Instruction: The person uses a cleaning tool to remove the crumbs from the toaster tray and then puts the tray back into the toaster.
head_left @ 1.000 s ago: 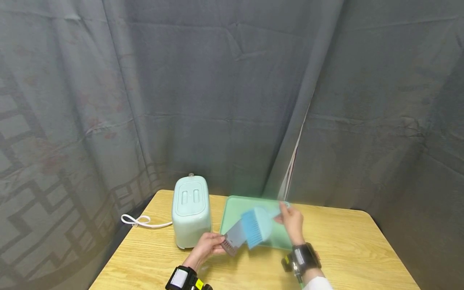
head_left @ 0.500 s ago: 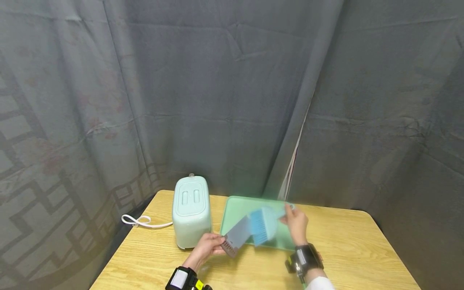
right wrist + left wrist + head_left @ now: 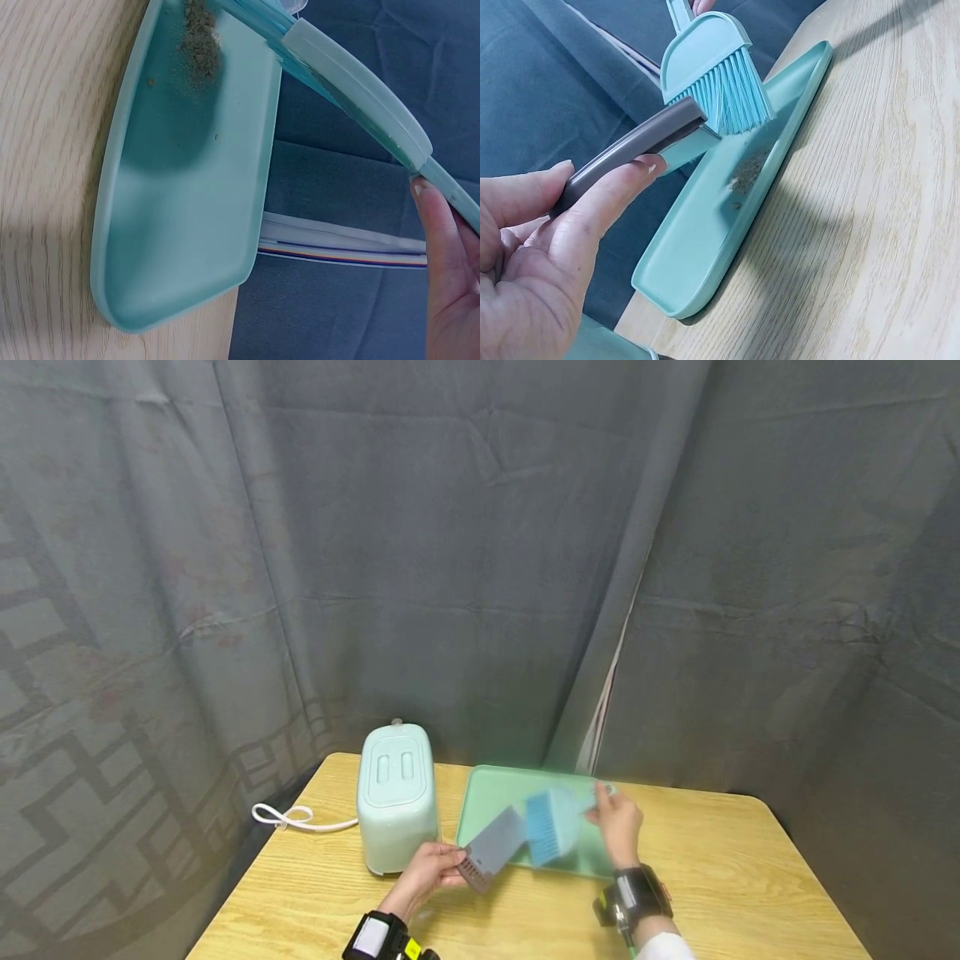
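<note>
My left hand [image 3: 429,870] grips a flat grey crumb tray [image 3: 493,847] by its slotted end, thumb on one side and fingers on the other. It is held tilted above the near edge of a mint-green serving tray [image 3: 487,789]. My right hand [image 3: 617,827] pinches the handle of a small light-blue hand brush [image 3: 551,828]. Its bristles [image 3: 739,94] hang beside the crumb tray's far end; whether they touch it I cannot tell. Below, a small heap of brownish crumbs [image 3: 200,49] lies on the serving tray, with a few loose specks around it.
A mint-green toaster [image 3: 397,802] with its lid on stands left of the serving tray, close to my left hand. Its white cord [image 3: 300,821] lies looped at the table's left edge. A grey curtain [image 3: 450,568] hangs behind the wooden table [image 3: 720,868].
The brush and my right hand have shifted right, so the bristles no longer overlap the crumb tray as they did. My left hand and the crumb tray have stayed in place.
</note>
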`<state>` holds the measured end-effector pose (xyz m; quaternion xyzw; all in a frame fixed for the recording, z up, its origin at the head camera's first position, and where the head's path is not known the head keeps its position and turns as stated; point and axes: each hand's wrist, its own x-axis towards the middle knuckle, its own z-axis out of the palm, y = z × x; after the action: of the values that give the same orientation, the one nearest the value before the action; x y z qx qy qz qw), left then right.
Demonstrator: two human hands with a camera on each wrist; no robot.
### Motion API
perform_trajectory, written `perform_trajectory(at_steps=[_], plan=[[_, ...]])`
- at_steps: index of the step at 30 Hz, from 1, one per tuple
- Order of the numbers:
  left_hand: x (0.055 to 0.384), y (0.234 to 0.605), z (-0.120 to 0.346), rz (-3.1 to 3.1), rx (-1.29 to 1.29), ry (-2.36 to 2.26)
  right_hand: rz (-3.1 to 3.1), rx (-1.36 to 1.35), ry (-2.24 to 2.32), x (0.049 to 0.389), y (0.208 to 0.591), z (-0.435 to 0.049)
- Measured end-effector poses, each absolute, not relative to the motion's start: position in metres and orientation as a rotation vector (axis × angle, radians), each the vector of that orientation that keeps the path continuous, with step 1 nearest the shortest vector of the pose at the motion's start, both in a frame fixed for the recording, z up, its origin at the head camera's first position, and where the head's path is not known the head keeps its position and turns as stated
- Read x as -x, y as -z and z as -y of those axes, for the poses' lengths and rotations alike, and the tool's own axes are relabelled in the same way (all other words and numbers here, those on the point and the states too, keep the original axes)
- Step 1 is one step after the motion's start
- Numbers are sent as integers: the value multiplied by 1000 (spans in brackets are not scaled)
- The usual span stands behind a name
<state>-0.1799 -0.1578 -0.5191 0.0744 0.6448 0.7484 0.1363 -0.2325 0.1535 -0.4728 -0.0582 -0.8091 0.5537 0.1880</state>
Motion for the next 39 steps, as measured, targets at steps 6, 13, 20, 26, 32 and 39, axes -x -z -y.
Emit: perform_trajectory(at_steps=[6, 13, 20, 26, 32, 39], plan=[[180, 519, 158, -1866, -208, -2170, 2276, 170, -1507, 233, 473, -155], [182, 518, 158, -1860, -211, -2170, 2267, 185, -1505, 231, 470, -156], [183, 518, 158, -1865, -205, -2173, 2241, 189, -1503, 231, 471, -158], [183, 518, 159, -1871, -214, -2170, 2203, 198, -1458, 232, 474, -164], [182, 520, 158, -1867, -205, -2174, 2139, 273, -1573, 231, 469, -165], [182, 518, 150, -1859, -230, -2178, 2162, 292, -1685, 236, 469, -146]])
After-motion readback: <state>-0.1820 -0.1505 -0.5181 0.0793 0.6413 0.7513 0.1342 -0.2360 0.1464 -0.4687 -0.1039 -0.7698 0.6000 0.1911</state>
